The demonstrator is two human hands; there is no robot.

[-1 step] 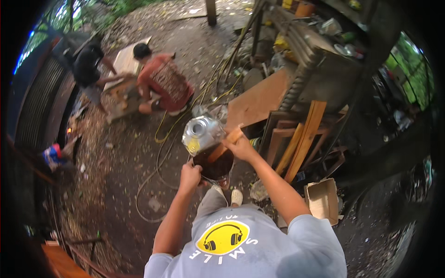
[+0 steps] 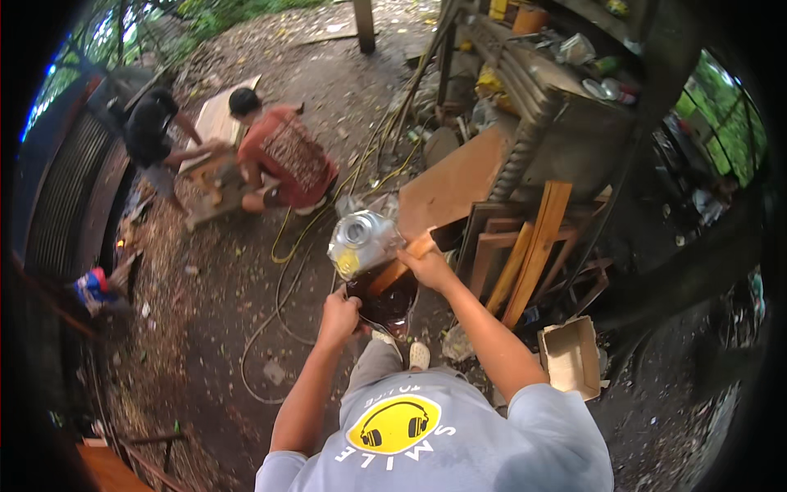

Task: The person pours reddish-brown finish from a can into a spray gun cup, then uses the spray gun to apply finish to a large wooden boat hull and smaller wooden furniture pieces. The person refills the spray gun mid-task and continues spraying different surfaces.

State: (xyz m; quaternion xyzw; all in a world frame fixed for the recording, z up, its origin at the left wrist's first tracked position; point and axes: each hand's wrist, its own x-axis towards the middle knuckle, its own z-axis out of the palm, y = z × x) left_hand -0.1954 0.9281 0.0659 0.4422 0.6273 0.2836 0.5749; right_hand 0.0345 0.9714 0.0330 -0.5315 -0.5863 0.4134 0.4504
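Observation:
A silver container (image 2: 367,230) with a round neck, cut open along one side, hangs over the ground in front of me. Dark brown, glossy liquid (image 2: 392,305) lies in its open part. My left hand (image 2: 338,315) is closed on the container's near left edge. In my right hand (image 2: 428,267), at the container's right side, is a flat orange-brown wooden stick (image 2: 384,280). Its lower end reaches into the liquid, and its top sticks out above my fingers. Whether my right hand also bears on the container's rim, I cannot tell.
Two people crouch at the far left beside a wooden piece (image 2: 215,182) and a pale board (image 2: 223,119). Hoses and cords (image 2: 283,287) trail over the dirt. To the right stand a brown panel (image 2: 455,176), wooden planks (image 2: 541,246), a cardboard box (image 2: 570,357) and a cluttered shelf (image 2: 566,78).
The container and both my hands sit slightly farther right in the picture, while the background has shifted a little left. The grip of each hand looks the same.

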